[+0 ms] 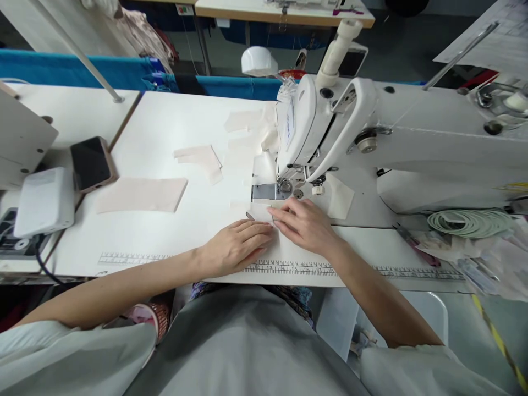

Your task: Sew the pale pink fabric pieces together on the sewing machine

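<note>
A white sewing machine (303,118) stands on the white table, its needle area just beyond my hands. A small pale fabric piece (260,212) lies in front of the metal plate (264,191). My left hand (241,245) rests flat on its near edge, fingers pointing right. From the right, my right hand (303,224) pinches the fabric with thumb and forefinger, close to my left fingertips. Pale cut pieces (202,159) lie to the left of the machine, and a larger strip (142,195) lies further left.
A phone (93,163) and a white box (45,202) are at the left. A printed ruler (297,268) runs along the front edge. Scissors (416,245), a coiled green cord (470,223) and plastic bags (499,258) lie at the right.
</note>
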The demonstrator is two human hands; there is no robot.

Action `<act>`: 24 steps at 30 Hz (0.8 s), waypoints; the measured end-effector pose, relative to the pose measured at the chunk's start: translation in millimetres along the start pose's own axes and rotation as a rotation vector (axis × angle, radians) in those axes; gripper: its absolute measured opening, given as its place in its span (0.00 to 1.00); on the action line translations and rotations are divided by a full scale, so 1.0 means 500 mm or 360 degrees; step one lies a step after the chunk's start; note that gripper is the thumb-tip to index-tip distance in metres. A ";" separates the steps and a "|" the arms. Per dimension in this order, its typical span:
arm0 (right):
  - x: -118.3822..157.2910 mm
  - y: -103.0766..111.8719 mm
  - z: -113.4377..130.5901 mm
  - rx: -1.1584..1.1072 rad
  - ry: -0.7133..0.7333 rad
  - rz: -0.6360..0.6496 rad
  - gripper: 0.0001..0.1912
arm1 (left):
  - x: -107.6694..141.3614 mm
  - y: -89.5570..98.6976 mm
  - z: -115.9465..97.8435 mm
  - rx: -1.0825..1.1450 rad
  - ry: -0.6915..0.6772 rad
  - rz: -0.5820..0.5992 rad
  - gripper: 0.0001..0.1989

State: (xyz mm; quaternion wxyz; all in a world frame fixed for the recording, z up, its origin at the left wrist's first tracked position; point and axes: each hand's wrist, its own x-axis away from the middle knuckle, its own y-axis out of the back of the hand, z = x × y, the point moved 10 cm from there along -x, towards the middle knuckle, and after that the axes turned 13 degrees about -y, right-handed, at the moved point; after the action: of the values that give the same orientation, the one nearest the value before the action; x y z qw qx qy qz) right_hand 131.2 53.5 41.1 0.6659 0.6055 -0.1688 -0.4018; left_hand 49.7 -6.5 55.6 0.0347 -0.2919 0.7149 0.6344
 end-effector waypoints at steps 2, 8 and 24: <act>0.001 -0.007 0.015 0.0113 0.0032 0.0020 0.20 | 0.000 0.003 0.006 -0.0058 0.0012 0.0003 0.13; 0.003 -0.008 0.002 0.0314 -0.0070 0.0025 0.20 | 0.035 -0.002 0.077 -0.0342 0.0438 0.0107 0.22; 0.003 0.001 -0.009 0.0275 -0.0078 -0.0052 0.19 | 0.054 -0.005 0.094 -0.0172 0.0515 0.0138 0.26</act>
State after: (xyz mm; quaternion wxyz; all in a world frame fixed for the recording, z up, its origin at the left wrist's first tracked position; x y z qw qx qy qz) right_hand 135.4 55.5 40.3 0.6003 0.6533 -0.2093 -0.4112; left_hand 13.2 27.0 33.0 -0.1239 -0.3607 0.6878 0.6176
